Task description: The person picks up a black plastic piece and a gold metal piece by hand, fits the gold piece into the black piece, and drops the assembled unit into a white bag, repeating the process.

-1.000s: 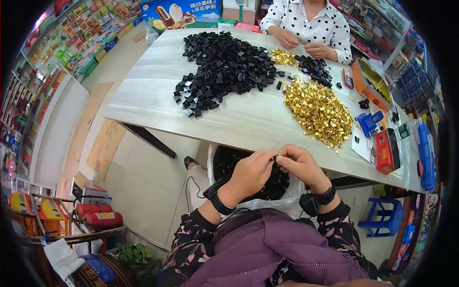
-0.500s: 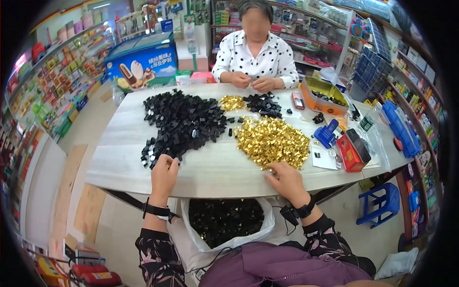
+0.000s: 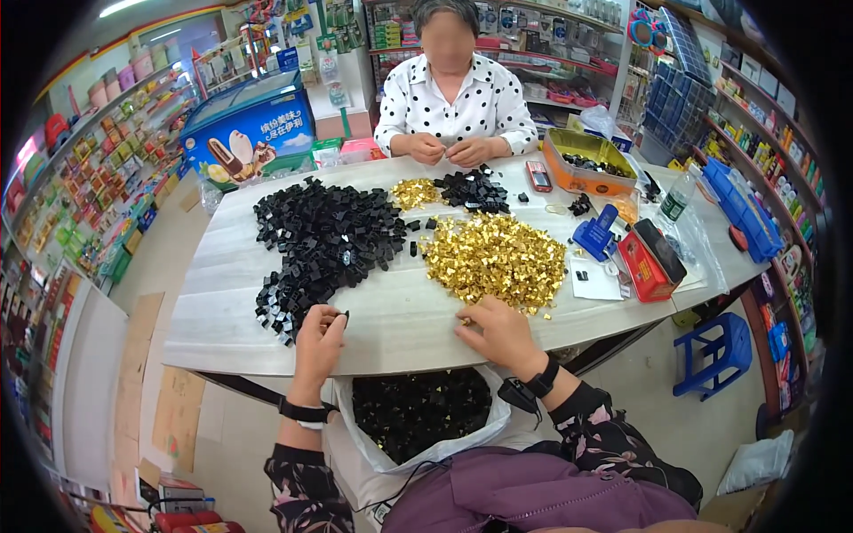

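My left hand is raised just off the near edge of a heap of small black plastic pieces. Its thumb and forefinger pinch one small black piece. My right hand is over the table in front of a heap of small shiny gold pieces. Its fingers curl together at the tips, with a speck of gold showing there, probably one gold piece. Below the table edge, between my forearms, a white sack stands open, full of black pieces with bits of gold among them.
Across the table a person in a dotted shirt handles something tiny beside smaller gold and black heaps. To the right are an orange tin, a phone, a blue clip-like device, a red box and a blue stool.
My left hand has come away from the black heap with a black piece in its fingertips. My right hand has drawn left, off the gold heap's near edge. The view has shifted slightly.
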Demonstrator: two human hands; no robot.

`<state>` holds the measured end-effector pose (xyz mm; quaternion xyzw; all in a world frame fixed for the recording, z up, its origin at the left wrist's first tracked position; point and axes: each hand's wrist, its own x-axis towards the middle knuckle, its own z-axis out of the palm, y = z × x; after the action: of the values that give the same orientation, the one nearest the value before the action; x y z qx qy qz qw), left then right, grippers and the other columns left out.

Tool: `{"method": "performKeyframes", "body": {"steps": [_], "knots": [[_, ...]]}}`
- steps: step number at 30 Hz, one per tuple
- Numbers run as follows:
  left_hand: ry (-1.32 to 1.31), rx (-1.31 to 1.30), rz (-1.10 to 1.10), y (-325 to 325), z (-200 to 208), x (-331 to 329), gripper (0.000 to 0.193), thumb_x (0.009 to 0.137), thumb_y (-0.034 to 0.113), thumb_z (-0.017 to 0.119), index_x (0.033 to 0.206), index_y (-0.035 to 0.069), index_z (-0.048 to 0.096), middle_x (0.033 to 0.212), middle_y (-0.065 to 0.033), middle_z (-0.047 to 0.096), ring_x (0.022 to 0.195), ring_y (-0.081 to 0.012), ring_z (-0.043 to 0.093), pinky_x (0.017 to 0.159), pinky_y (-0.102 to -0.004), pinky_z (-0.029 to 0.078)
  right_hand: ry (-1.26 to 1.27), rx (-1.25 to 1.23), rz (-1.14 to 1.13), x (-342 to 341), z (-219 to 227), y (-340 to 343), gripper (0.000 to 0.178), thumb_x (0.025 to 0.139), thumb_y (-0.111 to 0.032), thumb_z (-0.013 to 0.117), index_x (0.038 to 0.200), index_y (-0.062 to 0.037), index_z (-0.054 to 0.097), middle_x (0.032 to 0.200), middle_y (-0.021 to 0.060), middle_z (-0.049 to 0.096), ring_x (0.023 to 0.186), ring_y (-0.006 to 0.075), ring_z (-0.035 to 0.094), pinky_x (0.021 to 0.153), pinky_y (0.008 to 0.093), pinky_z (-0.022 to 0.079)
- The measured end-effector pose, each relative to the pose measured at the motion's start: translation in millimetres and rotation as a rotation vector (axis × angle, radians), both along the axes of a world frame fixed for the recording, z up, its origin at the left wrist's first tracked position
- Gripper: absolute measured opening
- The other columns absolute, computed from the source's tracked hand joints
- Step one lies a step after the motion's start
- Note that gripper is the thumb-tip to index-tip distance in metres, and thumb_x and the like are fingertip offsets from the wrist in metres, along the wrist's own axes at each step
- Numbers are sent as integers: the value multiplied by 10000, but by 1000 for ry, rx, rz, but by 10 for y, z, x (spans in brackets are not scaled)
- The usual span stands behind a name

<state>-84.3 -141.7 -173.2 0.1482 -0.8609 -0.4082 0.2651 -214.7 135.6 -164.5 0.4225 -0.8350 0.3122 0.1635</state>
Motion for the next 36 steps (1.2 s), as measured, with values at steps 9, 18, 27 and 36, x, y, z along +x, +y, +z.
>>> {"method": "performKeyframes", "body": {"steps": [9, 18, 27, 36], "knots": [[113, 1117, -218, 955, 6, -91, 100, 909, 116, 532, 996, 83, 495, 831, -56, 613, 575, -76, 525, 447, -170, 379, -94, -88, 75, -126, -95, 32, 107, 756, -214, 679, 822, -135, 651, 757, 38, 572, 669, 240, 595, 552, 354, 480], [40, 905, -283, 1276, -86, -12, 204, 895, 90, 538, 1089, 35, 507, 874, -71, 605, 630, -94, 554, 475, -181, 412, -164, -51, 61, -27, -84, 95, 81, 779, -143, 655, 822, -74, 649, 739, 61, 603, 643, 185, 600, 566, 301, 475], [-84, 803, -372, 1405, 90, -127, 244, 895, 117, 547, 1116, 18, 518, 870, -57, 622, 672, -81, 582, 486, -174, 414, -604, -415, 289, 129, 35, 15, 76, 801, -41, 632, 873, -19, 615, 757, 46, 619, 657, 110, 590, 590, 220, 466], [-89, 961, -424, 1392, 2, -19, 235, 891, 155, 551, 1087, 25, 537, 794, -30, 606, 634, -69, 572, 473, -180, 410, -348, -355, 370, 145, 8, 45, 88, 796, -35, 633, 877, -7, 614, 787, 58, 625, 660, 106, 598, 607, 231, 483]]}}
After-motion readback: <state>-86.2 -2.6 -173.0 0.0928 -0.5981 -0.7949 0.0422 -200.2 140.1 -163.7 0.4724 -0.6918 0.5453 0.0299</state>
